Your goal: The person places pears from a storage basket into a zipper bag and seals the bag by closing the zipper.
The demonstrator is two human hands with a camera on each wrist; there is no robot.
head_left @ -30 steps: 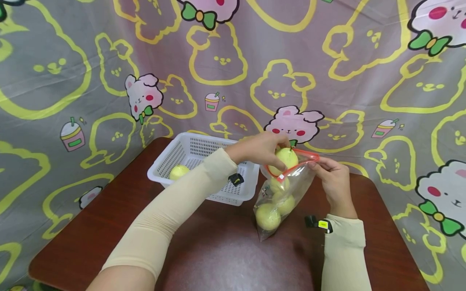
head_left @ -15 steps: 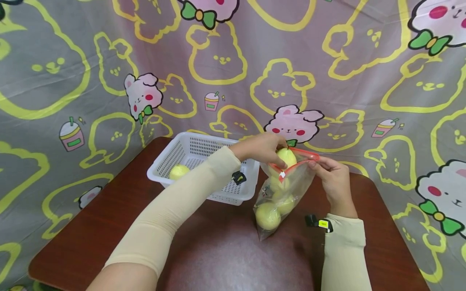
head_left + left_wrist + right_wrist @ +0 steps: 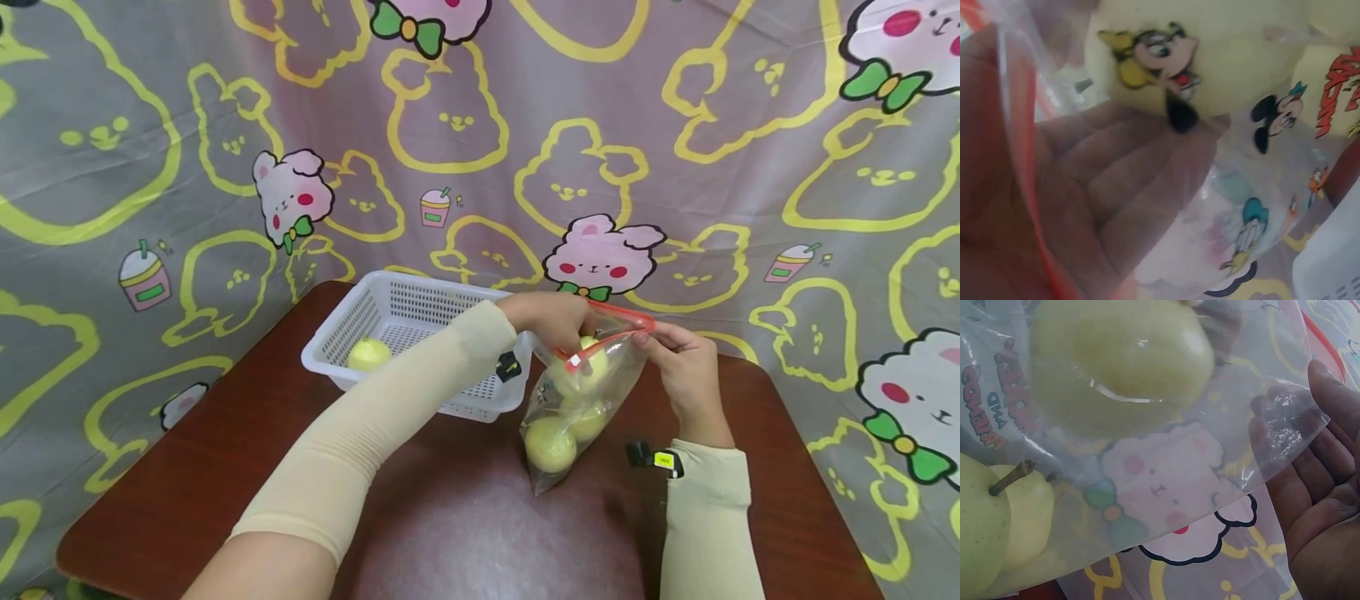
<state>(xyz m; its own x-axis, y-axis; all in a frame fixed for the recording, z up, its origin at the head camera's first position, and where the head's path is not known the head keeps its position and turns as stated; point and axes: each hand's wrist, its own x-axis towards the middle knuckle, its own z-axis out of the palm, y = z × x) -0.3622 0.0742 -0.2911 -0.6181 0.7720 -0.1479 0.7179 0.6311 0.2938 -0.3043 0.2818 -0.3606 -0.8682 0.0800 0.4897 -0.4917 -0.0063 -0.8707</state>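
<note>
A clear zip bag (image 3: pixel 619 377) with a red zip edge and cartoon prints stands tilted on the table, its mouth open. My right hand (image 3: pixel 688 367) pinches the right end of its mouth between thumb and fingers. Through the mouth reaches my left hand (image 3: pixel 553 321), its fingers around a pale yellow-green pear (image 3: pixel 1116 369) inside the upper bag. Below lie several more pears (image 3: pixel 551 445), two showing stems in the right wrist view. In the left wrist view, the fingers (image 3: pixel 1147 169) lie against the pear, partly behind the plastic.
A white perforated plastic basket (image 3: pixel 322 367) stands to the left of the bag, with one pear (image 3: pixel 369 355) visible in it. My left forearm crosses over the basket and hides part of it. Behind the brown table (image 3: pixel 480 517) hangs a cartoon-print curtain (image 3: pixel 465 100).
My left hand has moved down into the bag, taking the pear from the mouth to lower inside. The right hand keeps its hold on the bag's edge.
</note>
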